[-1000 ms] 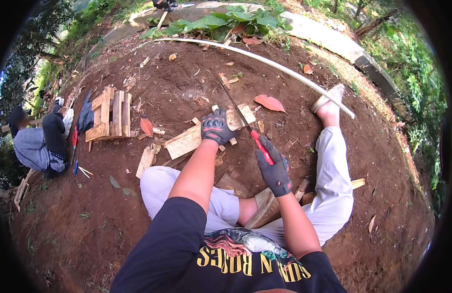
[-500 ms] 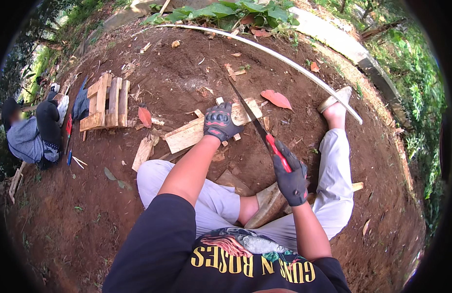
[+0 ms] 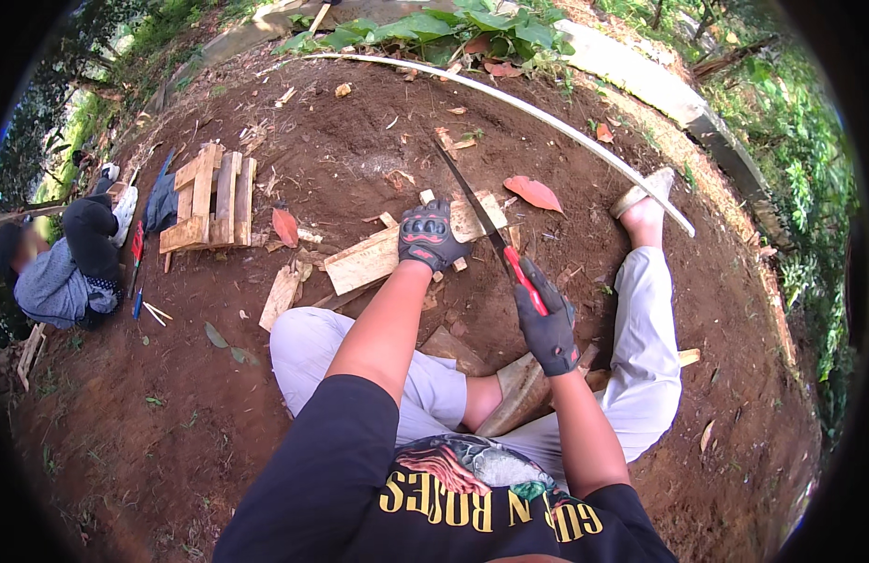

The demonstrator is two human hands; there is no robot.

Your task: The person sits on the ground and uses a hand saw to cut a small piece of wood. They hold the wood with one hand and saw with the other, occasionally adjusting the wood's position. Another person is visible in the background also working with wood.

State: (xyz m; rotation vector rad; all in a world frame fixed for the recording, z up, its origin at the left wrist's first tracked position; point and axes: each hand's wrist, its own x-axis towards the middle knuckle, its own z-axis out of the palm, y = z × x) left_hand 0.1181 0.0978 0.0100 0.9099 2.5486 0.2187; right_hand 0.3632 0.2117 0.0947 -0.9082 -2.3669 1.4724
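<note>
Under my gloved left hand (image 3: 432,235) lies a pale wooden board (image 3: 362,262); the fingers curl over its edge and press it down on smaller wood pieces. My right hand (image 3: 546,324), also gloved, is wrapped round the red handle of a hand saw (image 3: 471,198). The long dark blade slants up and left across the board's right end, just right of my left hand. Whether its teeth have cut into the wood cannot be made out. Beyond the right end of the board rests a reddish dry leaf (image 3: 533,193).
A small slatted wooden stool (image 3: 209,202) stands at left, near a seated person (image 3: 67,272) and a red-and-blue tool (image 3: 136,253). A long pale strip (image 3: 510,111) arcs over the soil. Wood scraps (image 3: 282,296) lie by my knee; a concrete edge (image 3: 641,80) runs behind.
My right hand has pushed the saw slightly forward and left across the board. My left hand stays on the board, and the whole view has shifted a little.
</note>
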